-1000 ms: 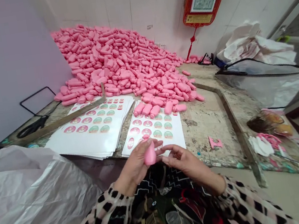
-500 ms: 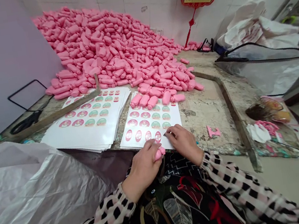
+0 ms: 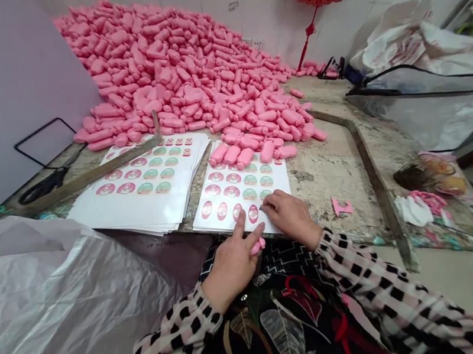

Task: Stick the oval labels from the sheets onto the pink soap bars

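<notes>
Far left: crumpled translucent plastic bag [image 3: 54,301], with black-handled scissors [image 3: 44,186] beyond it. Wooden strip [image 3: 101,171] lies across a stack of sticker sheets [image 3: 134,212]. Big heap of pink bottle-shaped pieces [image 3: 175,73] behind, up against the wall; its front few sit on the nearer sticker sheet [image 3: 281,183].

Left hand [image 3: 232,264] at the table edge, closed around one pink bottle [image 3: 257,246]: only an end shows, rest hidden by the hand. Index and middle fingers spread, index tip over the bottom row of oval stickers. Right hand [image 3: 290,216] just beside, not touching the left; thumb and fingertips bunched at the row's right end. Can't tell if they pinch a sticker.

Right of that: flat pink cutout [image 3: 341,206] on the tabletop, then a second wooden strip [image 3: 377,196].
</notes>
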Motion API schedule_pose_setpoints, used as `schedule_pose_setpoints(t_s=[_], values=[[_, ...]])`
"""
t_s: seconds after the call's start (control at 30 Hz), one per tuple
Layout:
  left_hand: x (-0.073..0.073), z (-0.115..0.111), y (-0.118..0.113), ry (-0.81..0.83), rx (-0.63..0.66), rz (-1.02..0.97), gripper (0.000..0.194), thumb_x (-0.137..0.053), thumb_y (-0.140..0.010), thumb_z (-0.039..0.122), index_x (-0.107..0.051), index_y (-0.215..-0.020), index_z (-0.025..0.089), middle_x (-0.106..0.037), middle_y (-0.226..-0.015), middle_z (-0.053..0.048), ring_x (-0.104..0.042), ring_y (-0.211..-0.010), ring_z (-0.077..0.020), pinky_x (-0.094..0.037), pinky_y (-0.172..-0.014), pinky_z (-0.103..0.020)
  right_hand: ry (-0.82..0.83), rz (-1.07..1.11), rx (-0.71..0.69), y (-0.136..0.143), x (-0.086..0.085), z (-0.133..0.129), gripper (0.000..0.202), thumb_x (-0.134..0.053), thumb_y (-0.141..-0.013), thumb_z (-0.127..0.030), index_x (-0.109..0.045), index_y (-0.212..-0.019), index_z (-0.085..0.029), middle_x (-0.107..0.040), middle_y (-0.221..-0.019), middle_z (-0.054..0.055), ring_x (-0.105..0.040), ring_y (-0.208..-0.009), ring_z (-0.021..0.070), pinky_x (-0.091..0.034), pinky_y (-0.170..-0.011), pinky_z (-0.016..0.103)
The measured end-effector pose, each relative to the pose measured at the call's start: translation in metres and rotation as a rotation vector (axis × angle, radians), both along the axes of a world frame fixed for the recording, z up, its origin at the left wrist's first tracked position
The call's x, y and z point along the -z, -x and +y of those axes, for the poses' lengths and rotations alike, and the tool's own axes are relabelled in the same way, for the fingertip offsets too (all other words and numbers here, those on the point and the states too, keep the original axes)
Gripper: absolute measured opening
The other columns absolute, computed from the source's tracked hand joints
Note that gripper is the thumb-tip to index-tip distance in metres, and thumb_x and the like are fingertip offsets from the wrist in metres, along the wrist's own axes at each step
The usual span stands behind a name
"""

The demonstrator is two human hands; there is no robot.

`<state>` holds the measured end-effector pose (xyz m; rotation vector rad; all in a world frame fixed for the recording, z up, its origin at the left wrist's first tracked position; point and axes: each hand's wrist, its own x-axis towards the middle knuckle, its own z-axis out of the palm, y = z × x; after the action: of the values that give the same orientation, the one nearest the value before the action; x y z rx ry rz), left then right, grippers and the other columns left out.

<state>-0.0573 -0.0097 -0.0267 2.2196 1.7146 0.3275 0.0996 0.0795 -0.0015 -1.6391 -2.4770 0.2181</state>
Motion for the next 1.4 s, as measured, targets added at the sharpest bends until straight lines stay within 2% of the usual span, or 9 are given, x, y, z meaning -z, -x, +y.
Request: schedule_pose_setpoints(t_s=[0.27,0.5,0.73,0.83,1.07,1.17,1.27,1.4], values=[[0.009,0.003,-0.001,-0.011,-0.011,-0.01,0.053,-0.046,-0.085,0.03,-0.031,-0.134,0.04,0.006,-0.15,-0.002,-0.058,-0.1,-0.0241,-0.048,-0.076,-0.034,0.044,0.14,0.014,-0.003,0.007,-0.007,0.018,-0.046,-0.085,-0.036,-0.06,-0.084,-0.025,-0.06,-0.087,-0.001,-0.055,-0.076,0.0132,-0.031,-0.06,0.024],[0.009,0.004,-0.001,-0.021,0.014,-0.004,0.056,-0.042,-0.087,0.032,-0.019,-0.137,0.044,0.01,-0.15,-0.004,-0.06,-0.096,-0.0238,-0.048,-0.078,-0.036,0.066,0.231,0.236,0.01,0.018,-0.024,0.021,-0.043,-0.086,-0.037,-0.059,-0.082,-0.023,-0.06,-0.085,0.001,-0.053,-0.072,0.014,-0.031,-0.061,0.025],[0.011,0.004,-0.001,-0.004,0.006,-0.01,0.061,-0.043,-0.087,0.033,-0.013,-0.138,0.044,0.008,-0.15,-0.005,-0.06,-0.094,-0.022,-0.047,-0.08,-0.035,0.133,0.152,0.242,0.013,0.005,-0.016,0.027,-0.044,-0.083,-0.045,-0.059,-0.078,-0.023,-0.061,-0.079,0.0,-0.053,-0.068,0.0142,-0.027,-0.056,0.026],[0.011,0.004,-0.002,-0.01,0.013,-0.015,0.059,-0.043,-0.087,0.032,-0.015,-0.138,0.044,0.009,-0.15,-0.006,-0.061,-0.093,-0.0223,-0.047,-0.079,-0.036,0.154,0.103,0.25,0.015,0.0,-0.01,0.025,-0.049,-0.079,-0.046,-0.06,-0.073,-0.024,-0.062,-0.076,-0.001,-0.053,-0.066,0.0146,-0.025,-0.053,0.026],[0.008,0.003,-0.001,0.008,0.007,-0.042,0.058,-0.045,-0.086,0.029,-0.022,-0.137,0.043,0.01,-0.15,-0.004,-0.061,-0.092,-0.0213,-0.047,-0.08,-0.036,-0.049,0.085,0.139,0.021,-0.017,-0.012,0.022,-0.051,-0.079,-0.04,-0.061,-0.071,-0.023,-0.061,-0.077,0.0,-0.052,-0.065,0.0134,-0.025,-0.053,0.026],[0.008,0.003,0.0,0.016,0.012,-0.072,0.057,-0.046,-0.084,0.026,-0.027,-0.135,0.042,0.011,-0.15,-0.003,-0.059,-0.096,-0.023,-0.047,-0.082,-0.036,-0.087,0.173,0.158,0.017,-0.024,-0.009,0.023,-0.052,-0.078,-0.043,-0.062,-0.072,-0.023,-0.061,-0.078,0.001,-0.052,-0.066,0.0132,-0.026,-0.054,0.025],[0.01,0.003,0.0,0.015,0.01,-0.097,0.058,-0.047,-0.083,0.023,-0.029,-0.134,0.043,0.011,-0.15,-0.002,-0.058,-0.099,-0.0243,-0.047,-0.082,-0.037,0.0,0.335,0.222,0.01,-0.015,-0.001,0.027,-0.054,-0.074,-0.049,-0.062,-0.071,-0.023,-0.062,-0.073,-0.001,-0.051,-0.062,0.0131,-0.029,-0.053,0.024],[0.013,0.002,0.003,0.018,0.003,-0.145,0.061,-0.05,-0.081,0.02,-0.03,-0.134,0.042,0.006,-0.15,-0.002,-0.056,-0.102,-0.0249,-0.046,-0.084,-0.038,0.173,0.567,0.286,0.004,0.014,0.009,0.033,-0.054,-0.071,-0.054,-0.064,-0.073,-0.022,-0.062,-0.065,-0.001,-0.051,-0.057,0.0132,-0.032,-0.052,0.024]])
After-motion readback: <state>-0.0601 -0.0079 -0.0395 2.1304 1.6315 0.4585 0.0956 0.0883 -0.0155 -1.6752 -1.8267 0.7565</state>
